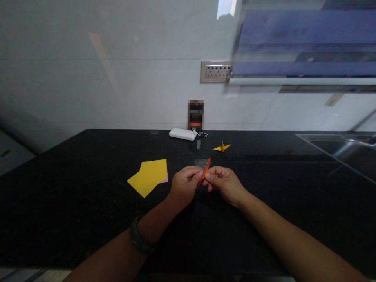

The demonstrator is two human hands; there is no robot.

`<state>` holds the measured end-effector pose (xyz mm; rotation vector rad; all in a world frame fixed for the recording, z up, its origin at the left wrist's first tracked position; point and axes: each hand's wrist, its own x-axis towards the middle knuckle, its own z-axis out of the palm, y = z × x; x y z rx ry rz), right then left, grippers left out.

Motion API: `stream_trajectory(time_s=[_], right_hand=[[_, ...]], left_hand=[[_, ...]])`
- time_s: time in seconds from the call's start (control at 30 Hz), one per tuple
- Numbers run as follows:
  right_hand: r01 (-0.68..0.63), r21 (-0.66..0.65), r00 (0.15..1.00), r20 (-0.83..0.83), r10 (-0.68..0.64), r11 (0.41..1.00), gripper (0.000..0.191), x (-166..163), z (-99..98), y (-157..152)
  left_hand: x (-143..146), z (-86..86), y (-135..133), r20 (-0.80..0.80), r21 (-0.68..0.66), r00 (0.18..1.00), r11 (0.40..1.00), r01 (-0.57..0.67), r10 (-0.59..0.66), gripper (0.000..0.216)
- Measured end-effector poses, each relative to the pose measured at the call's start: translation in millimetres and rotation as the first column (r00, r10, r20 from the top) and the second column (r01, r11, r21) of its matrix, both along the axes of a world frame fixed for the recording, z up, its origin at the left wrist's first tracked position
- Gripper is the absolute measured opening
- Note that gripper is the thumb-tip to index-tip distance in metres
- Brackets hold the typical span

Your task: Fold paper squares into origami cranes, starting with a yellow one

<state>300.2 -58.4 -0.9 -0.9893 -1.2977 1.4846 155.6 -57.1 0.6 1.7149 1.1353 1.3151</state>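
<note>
A narrow piece of folded orange paper (208, 166) is held tilted between my two hands, above the black countertop. My left hand (185, 184) pinches it from the left with thumb and fingers. From the other side, the thumb and fingertips of my right hand (225, 183) close on it too. My fingers cover its middle part. Beyond my right hand sits a yellow paper crane (222, 147). Yellow paper sheets (149, 178) lie overlapping to the left of my left hand, with a pinkish sheet (164, 180) peeking out beneath.
Against the wall a phone-like item (196, 115), blurred out, leans upright behind a white oblong case (182, 134) with a beaded strap (203, 135). A sink (346, 149) is set into the black countertop (88, 219) at right. A socket panel (216, 72) is on the wall.
</note>
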Motion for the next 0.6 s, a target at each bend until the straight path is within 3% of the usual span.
stream_trajectory(time_s=[0.3,0.6], right_hand=[[0.019,0.093,0.998,0.064,-0.026,0.995,0.020,0.9,0.3,-0.1],[-0.001,0.110,0.998,0.069,-0.006,0.994,0.017,1.2,-1.1,-1.9]], left_hand=[[2.8,0.6,-3.6,0.098,-0.155,0.994,0.986,0.053,-0.038,0.015],[4.1,2.3,-4.3,0.117,-0.186,0.992,0.982,-0.020,0.042,0.012]])
